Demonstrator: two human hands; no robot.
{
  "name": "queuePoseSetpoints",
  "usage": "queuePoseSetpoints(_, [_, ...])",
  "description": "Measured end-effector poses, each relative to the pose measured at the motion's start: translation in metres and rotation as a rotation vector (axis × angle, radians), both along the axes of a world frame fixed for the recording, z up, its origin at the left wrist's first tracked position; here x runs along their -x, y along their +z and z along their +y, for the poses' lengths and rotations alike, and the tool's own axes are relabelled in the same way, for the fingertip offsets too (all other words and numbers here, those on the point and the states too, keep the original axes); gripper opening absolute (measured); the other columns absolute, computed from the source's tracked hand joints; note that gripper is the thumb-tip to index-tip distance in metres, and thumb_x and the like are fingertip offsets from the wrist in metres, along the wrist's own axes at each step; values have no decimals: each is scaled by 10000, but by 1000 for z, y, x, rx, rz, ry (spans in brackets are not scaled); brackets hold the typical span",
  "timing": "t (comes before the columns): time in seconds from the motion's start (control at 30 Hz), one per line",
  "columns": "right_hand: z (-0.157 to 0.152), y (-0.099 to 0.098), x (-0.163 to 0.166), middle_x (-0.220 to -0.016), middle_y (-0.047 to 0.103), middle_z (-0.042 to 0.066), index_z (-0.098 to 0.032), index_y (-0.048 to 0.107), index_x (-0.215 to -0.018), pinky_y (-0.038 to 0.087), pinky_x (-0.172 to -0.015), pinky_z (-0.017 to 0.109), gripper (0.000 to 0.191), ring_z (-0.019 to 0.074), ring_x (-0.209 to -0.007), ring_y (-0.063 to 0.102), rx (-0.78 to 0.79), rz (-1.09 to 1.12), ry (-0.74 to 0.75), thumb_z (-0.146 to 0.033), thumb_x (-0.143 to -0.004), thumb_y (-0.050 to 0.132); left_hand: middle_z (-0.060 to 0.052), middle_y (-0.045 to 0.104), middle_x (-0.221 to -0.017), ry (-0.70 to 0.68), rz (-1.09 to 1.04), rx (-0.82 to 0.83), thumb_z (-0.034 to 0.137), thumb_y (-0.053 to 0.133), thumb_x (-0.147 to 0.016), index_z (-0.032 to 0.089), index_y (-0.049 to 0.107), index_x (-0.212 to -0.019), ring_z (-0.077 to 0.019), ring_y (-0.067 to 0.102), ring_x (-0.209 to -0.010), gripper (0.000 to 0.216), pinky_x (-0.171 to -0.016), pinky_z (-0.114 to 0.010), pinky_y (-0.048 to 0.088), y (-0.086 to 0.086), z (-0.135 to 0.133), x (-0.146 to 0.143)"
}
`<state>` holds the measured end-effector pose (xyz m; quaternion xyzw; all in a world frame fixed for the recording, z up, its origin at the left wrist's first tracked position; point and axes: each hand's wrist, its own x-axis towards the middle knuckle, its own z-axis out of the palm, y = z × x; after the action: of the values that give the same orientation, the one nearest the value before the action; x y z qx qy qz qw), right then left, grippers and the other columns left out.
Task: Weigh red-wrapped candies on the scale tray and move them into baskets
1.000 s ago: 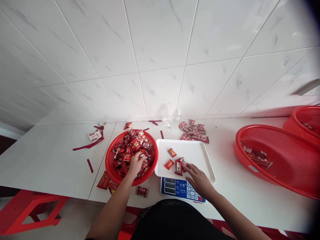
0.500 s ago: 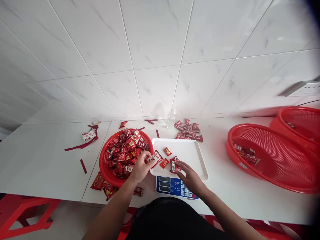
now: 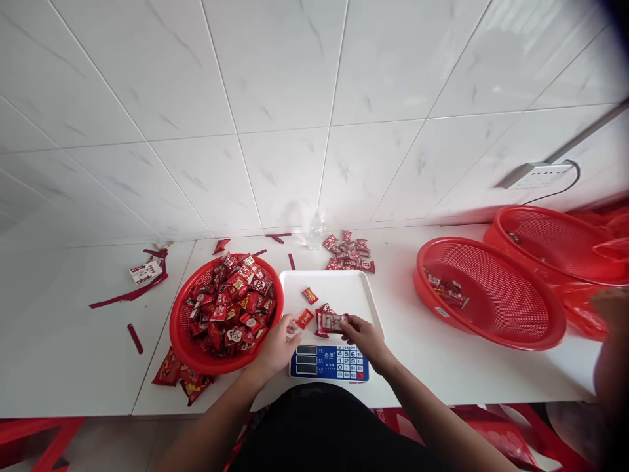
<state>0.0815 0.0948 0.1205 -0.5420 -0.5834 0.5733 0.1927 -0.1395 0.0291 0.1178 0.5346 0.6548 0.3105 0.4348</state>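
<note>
My right hand (image 3: 364,337) pinches a red-and-white wrapped candy packet (image 3: 333,322) above the white tray (image 3: 371,298) of a scale. Other red packets lie under it, partly hidden. At the tray's left edge is my left hand (image 3: 281,344), thumb and fingers apart, holding nothing. Its fingertips are beside a small orange-red packet (image 3: 304,318), and I cannot tell whether they touch it. Another small red packet (image 3: 310,295) lies farther back on the tray. Left of my hands stands a red basket (image 3: 177,314) heaped with red snack packets (image 3: 230,298).
The scale's blue keypad panel (image 3: 329,362) faces me. Small packets (image 3: 348,252) lie behind the tray near a clear plastic object (image 3: 317,231). Two red baskets stand at right, the nearer basket (image 3: 496,295) holding several packets. Another person's arm (image 3: 612,347) reaches in there.
My left hand has let go of the red-and-white packet it held. My right hand now holds a packet flat over the tray. The view has swung right, and another person's arm shows.
</note>
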Motion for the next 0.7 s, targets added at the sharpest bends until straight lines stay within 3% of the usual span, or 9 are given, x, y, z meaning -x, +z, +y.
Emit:
queuePoseSetpoints(0.13, [15,-6,-14,-1004,673,115,-152,569,-1128,525,-706,320,503,195,-846,654,-1,-41,-57,-520,-893,320,-86,617,-1118,-29,241,-73,214,526,-797,217,577,-1074,-249,546,-1093,281,-940,-394,425,1,0,14])
queuePoseSetpoints(0.27, [14,-15,-10,-1208,594,120,-212,403,-1359,532,-750,373,527,221,-951,635,-91,-189,-24,-436,-883,380,-85,511,-1324,-290,422,-98,240,519,-827,242,549,-1222,-274,393,-1275,396,-1062,-436,314,3,0,10])
queuePoseSetpoints(0.43, [-2,-20,5,-1413,420,50,-293,535,-1260,368,-1013,473,436,280,-1285,366,-319,-379,177,-273,-827,492,-16,207,-1530,-616,504,-90,330,508,-865,342,349,-1390,-292,76,-1409,548,-1127,-519,114,-1,11,-21])
queuePoseSetpoints(0.57, [-6,-20,11,-1411,436,41,-273,561,-1242,351,-1031,468,442,271,-1310,328,-398,-470,338,-193,-813,496,-43,196,-1530,-648,535,5,405,478,-879,286,310,-1418,-308,51,-1408,577,-1117,-549,99,-10,19,-35])
queuePoseSetpoints(0.7, [-5,-23,5,-1427,418,24,-270,529,-1276,364,-1018,479,453,267,-1304,338,-429,-546,392,-194,-835,457,-54,176,-1533,-615,537,19,449,435,-891,250,303,-1425,-307,59,-1408,585,-1118,-540,106,-20,17,-29])
